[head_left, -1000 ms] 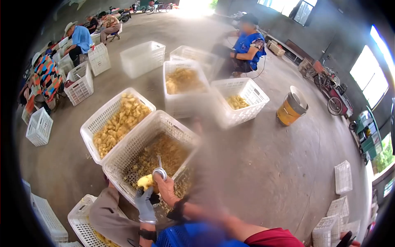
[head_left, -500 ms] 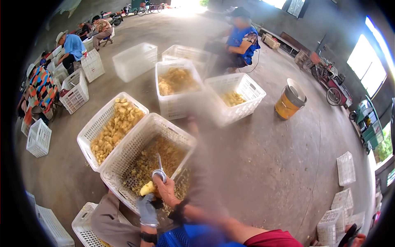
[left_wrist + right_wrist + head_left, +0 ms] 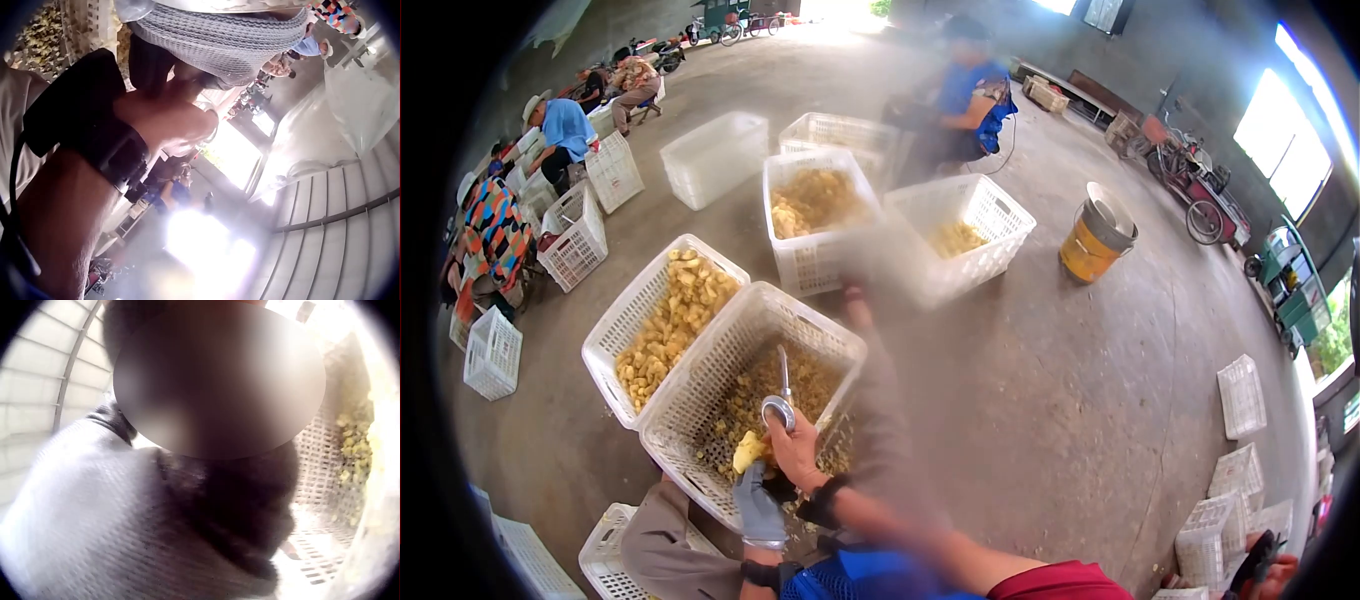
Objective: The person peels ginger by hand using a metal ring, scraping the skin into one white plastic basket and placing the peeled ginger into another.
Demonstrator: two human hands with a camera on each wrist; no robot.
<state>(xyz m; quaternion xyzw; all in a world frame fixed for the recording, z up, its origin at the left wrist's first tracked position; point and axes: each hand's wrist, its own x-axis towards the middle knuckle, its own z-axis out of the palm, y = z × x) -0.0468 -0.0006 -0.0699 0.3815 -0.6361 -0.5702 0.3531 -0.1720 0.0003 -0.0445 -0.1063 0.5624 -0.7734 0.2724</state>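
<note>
In the head view my gloved left hand (image 3: 758, 505) grips a knobbly pale-yellow piece of ginger (image 3: 747, 452) above the near white crate (image 3: 825, 322). My bare right hand (image 3: 797, 450), close beside the ginger, holds a metal tool (image 3: 785, 370) with a round shiny end at the fingers and a slim shaft pointing away. Small yellow scraps (image 3: 765, 385) cover much of the crate's bottom. The grey knit glove (image 3: 219, 40) fills the top of the left wrist view, its fingertips hidden. In the right wrist view the same glove (image 3: 94, 506) appears large, and a blurred patch hides the work.
A crate of ginger pieces (image 3: 675, 325) adjoins the near one on the left. Farther crates (image 3: 820, 262) stand ahead, with a yellow bucket (image 3: 1090, 250) to their right. A seated person in blue (image 3: 975, 100) is beyond. Another crate (image 3: 605, 560) sits by my left leg.
The head view has shifted slightly. The ginger has turned in my left hand, and the tool's shaft has swung a little while my right hand keeps its hold.
</note>
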